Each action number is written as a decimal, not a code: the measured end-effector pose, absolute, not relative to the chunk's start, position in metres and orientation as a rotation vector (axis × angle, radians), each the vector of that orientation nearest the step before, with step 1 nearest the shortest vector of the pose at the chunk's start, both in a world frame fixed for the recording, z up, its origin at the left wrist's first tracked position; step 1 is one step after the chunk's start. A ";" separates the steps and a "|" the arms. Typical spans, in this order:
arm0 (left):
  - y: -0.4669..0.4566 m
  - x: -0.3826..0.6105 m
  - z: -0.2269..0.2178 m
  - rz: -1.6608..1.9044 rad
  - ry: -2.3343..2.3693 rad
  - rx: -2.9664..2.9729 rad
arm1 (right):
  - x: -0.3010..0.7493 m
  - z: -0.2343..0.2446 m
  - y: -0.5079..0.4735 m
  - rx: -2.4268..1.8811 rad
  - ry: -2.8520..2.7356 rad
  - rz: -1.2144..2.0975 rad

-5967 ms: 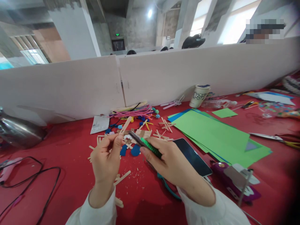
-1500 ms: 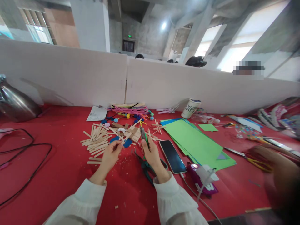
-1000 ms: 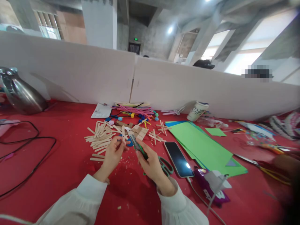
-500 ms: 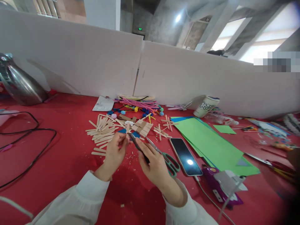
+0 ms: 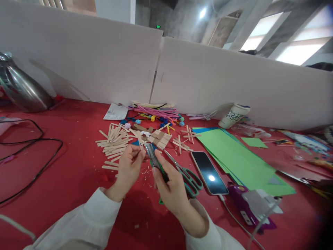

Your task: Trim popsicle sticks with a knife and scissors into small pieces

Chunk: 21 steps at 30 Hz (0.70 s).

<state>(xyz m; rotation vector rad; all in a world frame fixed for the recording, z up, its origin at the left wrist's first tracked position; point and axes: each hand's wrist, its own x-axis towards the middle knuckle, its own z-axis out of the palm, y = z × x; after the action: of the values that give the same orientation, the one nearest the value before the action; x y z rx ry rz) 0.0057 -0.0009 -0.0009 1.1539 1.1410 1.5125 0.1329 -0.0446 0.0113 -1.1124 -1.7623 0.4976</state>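
My left hand pinches a short wooden craft stick upright over the red table. My right hand is closed around a green utility knife, whose blade end touches the stick near my left fingertips. A heap of loose wooden sticks lies just beyond my left hand. Green-handled scissors lie right beside my right hand.
A phone with its cable lies to the right, then green paper sheets and a purple glue gun. Pipe cleaners, a paper cup, a metal kettle and black cables stand before white partitions.
The camera tilted down and closer. My hands stay together, knife against the stick; the knife has turned a little more upright. The scissors have come into plain sight beside my right hand.
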 end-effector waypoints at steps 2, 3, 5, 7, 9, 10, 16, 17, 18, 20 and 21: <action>-0.001 0.006 0.003 1.503 1.140 1.100 | 0.138 0.014 -0.043 -1.097 -1.799 0.422; -0.002 0.006 0.005 1.498 1.142 1.096 | 0.140 0.015 -0.043 -1.081 -1.818 0.391; -0.002 0.005 0.008 1.480 1.153 1.124 | 0.143 0.015 -0.042 -1.054 -1.858 0.357; -0.003 0.004 0.009 1.462 1.156 1.172 | 0.144 0.015 -0.042 -1.060 -1.899 0.357; -0.003 0.003 0.009 1.461 1.144 1.225 | 0.144 0.014 -0.042 -1.087 -1.925 0.352; -0.004 0.003 0.008 1.463 1.137 1.251 | 0.144 0.013 -0.042 -1.103 -1.932 0.342; -0.003 0.001 0.001 1.489 1.126 1.333 | 0.141 0.012 -0.043 -1.139 -1.945 0.284; -0.003 0.001 0.000 1.497 1.125 1.339 | 0.140 0.012 -0.044 -1.136 -1.942 0.296; -0.003 0.001 -0.002 1.501 1.125 1.346 | 0.139 0.011 -0.044 -1.132 -1.936 0.316; -0.003 0.001 -0.004 1.515 1.130 1.354 | 0.136 0.011 -0.045 -1.120 -1.906 0.367; -0.003 0.001 -0.005 1.522 1.134 1.356 | 0.135 0.011 -0.046 -1.114 -1.886 0.397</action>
<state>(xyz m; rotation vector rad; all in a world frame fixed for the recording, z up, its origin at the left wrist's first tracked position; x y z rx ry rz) 0.0012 -0.0028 -0.0049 1.3560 1.1339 1.5220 0.1349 -0.0459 0.0107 -1.1140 -1.8865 0.3967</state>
